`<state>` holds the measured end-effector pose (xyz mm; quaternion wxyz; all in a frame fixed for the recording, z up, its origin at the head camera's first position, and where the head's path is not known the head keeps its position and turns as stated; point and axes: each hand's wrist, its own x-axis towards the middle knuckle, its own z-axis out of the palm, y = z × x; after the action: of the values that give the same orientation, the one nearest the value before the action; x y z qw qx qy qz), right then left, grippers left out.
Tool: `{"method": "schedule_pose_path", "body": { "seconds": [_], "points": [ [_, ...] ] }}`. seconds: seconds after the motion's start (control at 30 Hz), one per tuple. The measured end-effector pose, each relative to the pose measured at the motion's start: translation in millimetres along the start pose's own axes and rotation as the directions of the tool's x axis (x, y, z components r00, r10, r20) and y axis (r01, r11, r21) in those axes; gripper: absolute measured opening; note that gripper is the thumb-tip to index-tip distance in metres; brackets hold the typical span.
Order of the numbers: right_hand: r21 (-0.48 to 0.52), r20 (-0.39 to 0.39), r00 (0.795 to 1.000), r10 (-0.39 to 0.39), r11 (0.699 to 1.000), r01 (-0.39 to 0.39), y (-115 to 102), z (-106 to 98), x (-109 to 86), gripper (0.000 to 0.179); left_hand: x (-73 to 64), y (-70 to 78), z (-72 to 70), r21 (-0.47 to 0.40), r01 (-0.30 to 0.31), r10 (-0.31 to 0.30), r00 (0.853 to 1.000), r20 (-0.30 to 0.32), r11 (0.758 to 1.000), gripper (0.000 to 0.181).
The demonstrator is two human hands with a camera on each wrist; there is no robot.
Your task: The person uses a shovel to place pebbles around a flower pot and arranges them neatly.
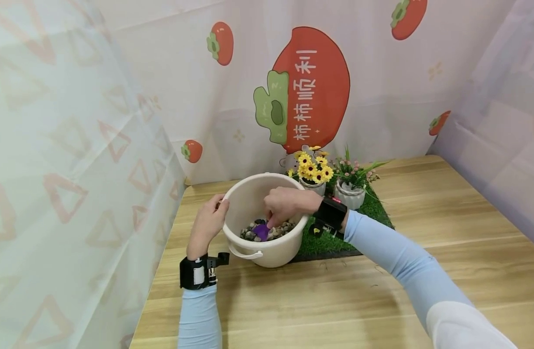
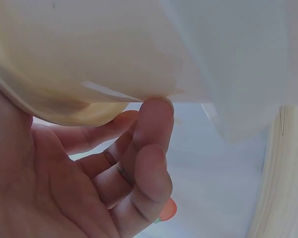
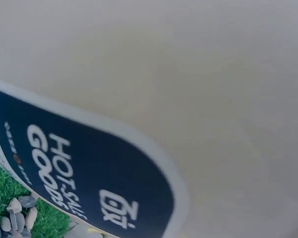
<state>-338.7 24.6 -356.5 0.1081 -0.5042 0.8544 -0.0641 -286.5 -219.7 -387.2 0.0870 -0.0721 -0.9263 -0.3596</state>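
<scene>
A cream bucket (image 1: 271, 254) stands on the table, tilted slightly toward me, with pebbles (image 1: 285, 230) in its bottom. My left hand (image 1: 209, 220) grips its rim at the left, and in the left wrist view that hand's curled fingers (image 2: 154, 129) touch the outer wall. Reaching down inside the bucket, my right hand (image 1: 288, 203) holds a small purple shovel (image 1: 262, 232) whose scoop lies among the pebbles. The right wrist view is filled by the bucket's outside with a dark printed label (image 3: 89, 158); the right hand does not show there.
Behind and right of the bucket lies a green turf mat (image 1: 376, 213). On it stand a white pot of yellow flowers (image 1: 312, 169) and a white pot of pink flowers (image 1: 349, 194). Several pebbles (image 3: 20, 218) lie on the turf. A printed curtain (image 1: 184, 97) hangs behind the table.
</scene>
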Motion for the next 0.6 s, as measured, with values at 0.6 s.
{"method": "schedule_pose_path", "body": {
  "seconds": [0.6],
  "points": [
    [-0.013, -0.177, 0.984, -0.001, 1.000, -0.001, -2, -9, -13.1, 0.025, 0.4, -1.5, -2.0, -0.018, 0.033, -0.033, 0.999, 0.010, 0.999, 0.044]
  ]
}}
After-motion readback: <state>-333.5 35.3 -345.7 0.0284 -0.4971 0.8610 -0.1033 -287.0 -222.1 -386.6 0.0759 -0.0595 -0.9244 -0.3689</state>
